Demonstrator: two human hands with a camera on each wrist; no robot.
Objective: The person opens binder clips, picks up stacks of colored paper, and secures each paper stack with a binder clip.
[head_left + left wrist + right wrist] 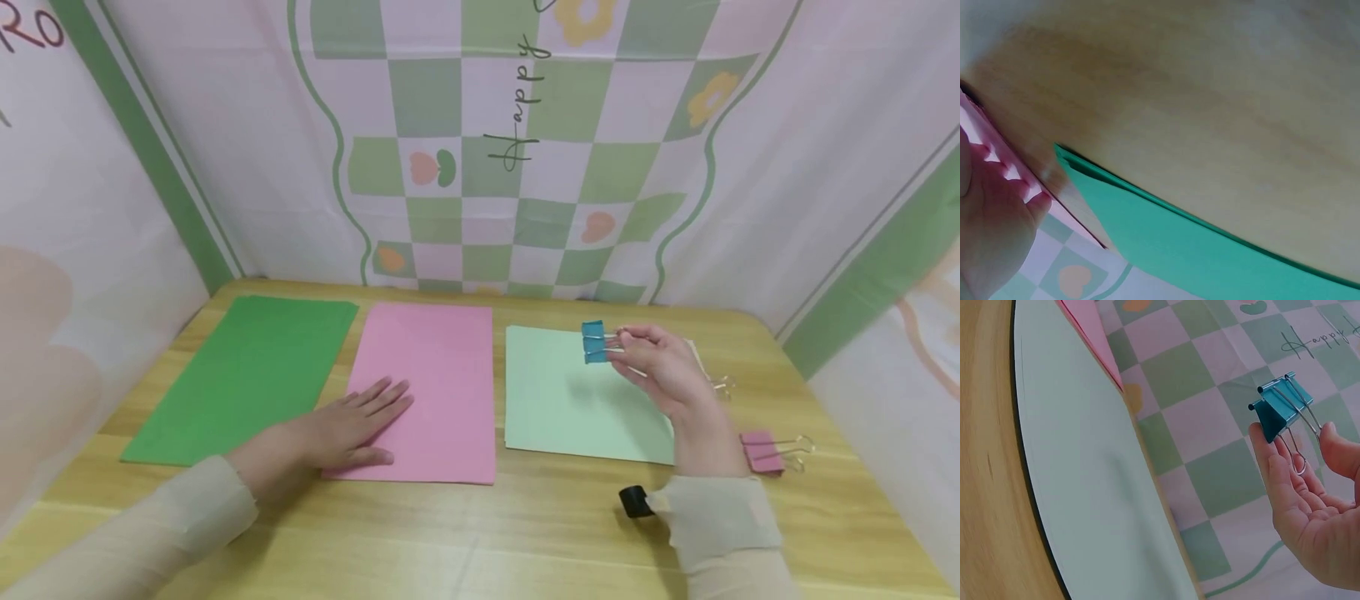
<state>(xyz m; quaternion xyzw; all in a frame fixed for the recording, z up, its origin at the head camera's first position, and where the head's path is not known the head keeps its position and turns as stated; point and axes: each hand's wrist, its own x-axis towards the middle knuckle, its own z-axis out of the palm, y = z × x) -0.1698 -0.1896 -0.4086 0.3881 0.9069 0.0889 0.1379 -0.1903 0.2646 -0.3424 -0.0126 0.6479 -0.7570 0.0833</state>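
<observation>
My left hand [341,429] lies open on the lower left of a stack of pink paper [438,375], its fingers straight. In the left wrist view, the left hand [1000,219] rests on the pink sheets beside the green stack. My right hand [667,367] pinches a blue binder clip [593,342] by its wire handles, above a stack of pale green paper [570,408]. In the right wrist view, the clip [1288,403] is between thumb and fingers of the right hand [1310,512], apart from the paper.
A green paper stack [255,375] lies at the left of the wooden table [450,533]. A pink binder clip [761,452] sits at the right. Behind the right hand, wire handles [723,385] of another clip show. A patterned cloth [495,100] hangs at the back.
</observation>
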